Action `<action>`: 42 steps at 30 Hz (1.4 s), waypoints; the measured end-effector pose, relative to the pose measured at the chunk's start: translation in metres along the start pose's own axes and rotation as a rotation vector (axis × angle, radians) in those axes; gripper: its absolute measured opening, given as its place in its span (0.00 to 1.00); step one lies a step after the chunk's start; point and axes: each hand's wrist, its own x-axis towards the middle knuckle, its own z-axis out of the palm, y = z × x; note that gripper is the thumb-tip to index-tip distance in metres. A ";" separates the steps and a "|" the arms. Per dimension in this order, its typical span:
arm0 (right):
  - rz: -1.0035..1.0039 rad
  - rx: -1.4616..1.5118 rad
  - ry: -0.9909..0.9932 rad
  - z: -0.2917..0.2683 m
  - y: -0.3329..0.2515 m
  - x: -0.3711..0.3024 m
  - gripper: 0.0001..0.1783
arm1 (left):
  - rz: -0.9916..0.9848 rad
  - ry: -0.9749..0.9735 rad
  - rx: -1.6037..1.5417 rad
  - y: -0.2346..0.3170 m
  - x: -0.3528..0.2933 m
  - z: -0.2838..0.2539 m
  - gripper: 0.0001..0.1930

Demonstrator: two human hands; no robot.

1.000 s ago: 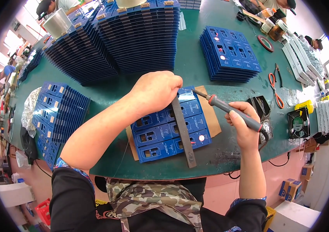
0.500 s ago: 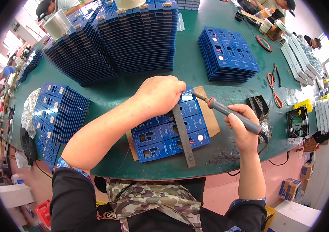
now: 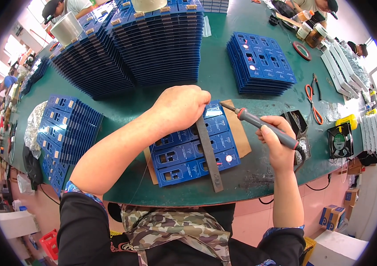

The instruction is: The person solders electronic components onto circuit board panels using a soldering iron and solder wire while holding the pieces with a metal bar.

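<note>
My right hand (image 3: 277, 137) is wrapped round the grey handle of a soldering iron (image 3: 266, 128). The iron's tip points left at the far right corner of a blue circuit board panel (image 3: 184, 153), next to my left hand. My left hand (image 3: 184, 106) is closed over the panel's far edge; whatever its fingertips pinch is hidden. A flat, dark metal bar (image 3: 209, 155) lies across the panel, its far end by my left fingers. Under the panel is a piece of brown cardboard (image 3: 239, 133). A thin strand hangs at the panel's left side.
Tall stacks of blue boards (image 3: 166, 53) stand at the back left, with a lower stack (image 3: 261, 64) at the back right. Another leaning stack (image 3: 71, 128) is at left. Orange-handled pliers (image 3: 313, 104), a black box (image 3: 295, 122) and a small fan (image 3: 341, 141) lie on the right.
The soldering iron's tip has risen slightly at the board's corner, and my right hand has shifted a little left. My left hand has moved slightly up and left.
</note>
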 end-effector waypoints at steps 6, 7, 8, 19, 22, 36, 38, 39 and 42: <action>0.021 -0.017 -0.030 0.000 -0.003 0.001 0.13 | 0.016 -0.003 0.002 -0.001 0.001 0.000 0.08; 0.020 -0.022 -0.032 0.000 -0.003 0.000 0.13 | 0.012 -0.021 0.013 0.000 0.002 -0.001 0.08; 0.020 -0.022 -0.032 -0.001 -0.002 0.000 0.13 | 0.008 -0.040 0.024 0.001 0.002 -0.001 0.08; -0.027 -0.054 -0.026 0.002 -0.005 -0.004 0.13 | 0.031 -0.031 0.001 0.005 0.001 0.005 0.09; -0.037 -0.082 -0.031 0.000 -0.004 -0.006 0.13 | 0.026 -0.036 0.018 0.006 0.001 0.007 0.08; 0.037 -0.008 0.039 -0.007 -0.015 -0.020 0.11 | 0.047 -0.026 0.002 0.012 -0.017 0.000 0.09; -0.029 0.011 0.113 -0.014 -0.015 -0.030 0.14 | 0.120 0.061 -0.119 0.019 -0.034 -0.005 0.07; -0.031 0.009 0.115 -0.013 -0.017 -0.036 0.14 | 0.123 0.062 -0.120 0.025 -0.042 -0.005 0.07; -0.147 0.165 -0.003 -0.002 -0.016 -0.058 0.26 | 0.201 0.088 -0.505 0.049 -0.075 0.001 0.06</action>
